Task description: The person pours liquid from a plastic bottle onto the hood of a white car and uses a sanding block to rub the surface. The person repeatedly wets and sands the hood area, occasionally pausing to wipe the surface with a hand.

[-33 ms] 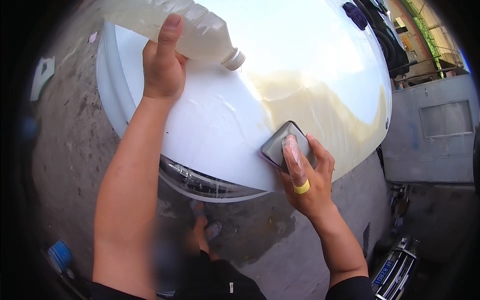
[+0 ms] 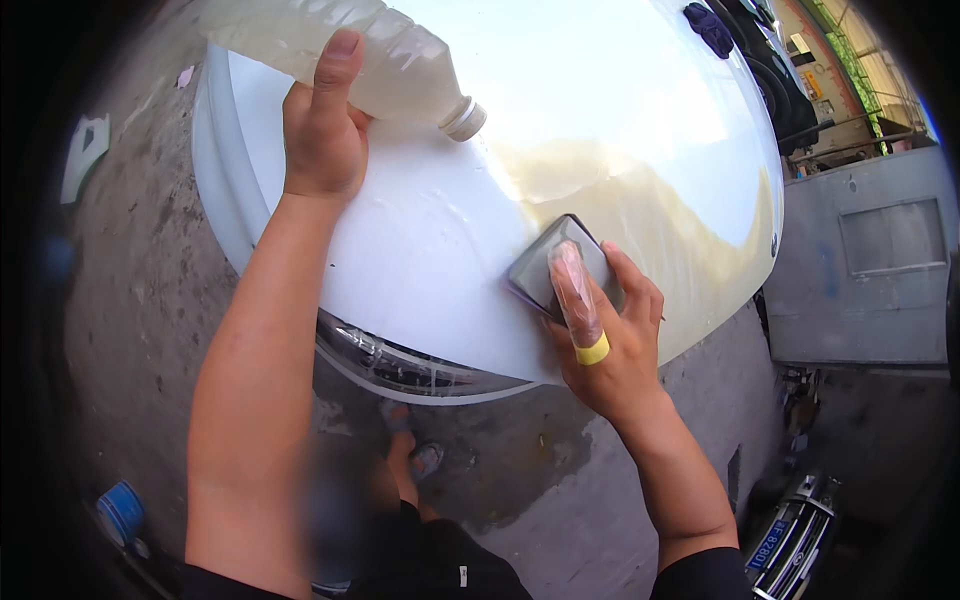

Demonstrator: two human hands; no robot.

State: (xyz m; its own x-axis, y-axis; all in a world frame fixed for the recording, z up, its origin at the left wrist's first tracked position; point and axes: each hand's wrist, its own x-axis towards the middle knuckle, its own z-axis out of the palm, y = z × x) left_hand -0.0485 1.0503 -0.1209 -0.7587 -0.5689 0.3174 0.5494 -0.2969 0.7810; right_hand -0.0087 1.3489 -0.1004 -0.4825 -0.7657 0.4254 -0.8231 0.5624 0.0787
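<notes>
left hand [image 2: 322, 135] clamped on tilted plastic bottle [image 2: 340, 50], neck aimed right-down | right hand [image 2: 610, 335] fingers pressing grey sanding block [image 2: 555, 265] flat on white car panel [image 2: 450, 250] | block lies right of and below bottle mouth

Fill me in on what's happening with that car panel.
A person leans over a white car panel. The left hand holds a clear plastic bottle tipped on its side, with its open neck pointing over the panel. The right hand presses a grey sanding block flat against the wet surface. One finger wears a clear cover held by a yellow band. A yellowish patch lies just beyond the block.
</notes>
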